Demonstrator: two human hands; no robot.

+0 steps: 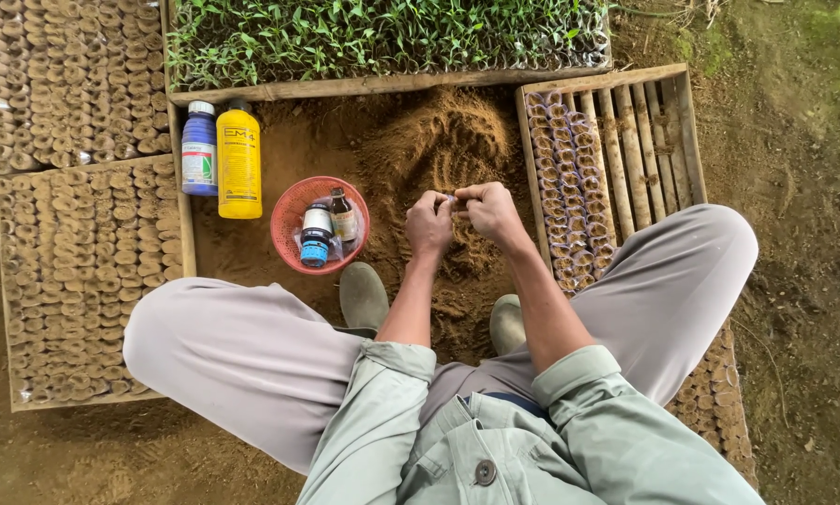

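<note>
A: Over the soil heap [443,140], what are the 2 hands doing?
B: Left hand [428,225] and right hand [491,211] pinch a small pot [452,198] together; best kept low, grip gentle

Yellow bottle [238,161] beside a blue-and-white bottle [198,150]; red mesh basket [292,206] holding small dark bottles [330,223]. Brown soil heap [439,140], green seedlings [383,33], pale wooden crate [640,131]. Grey trousers [242,355], pale green sleeves [383,402].
</note>
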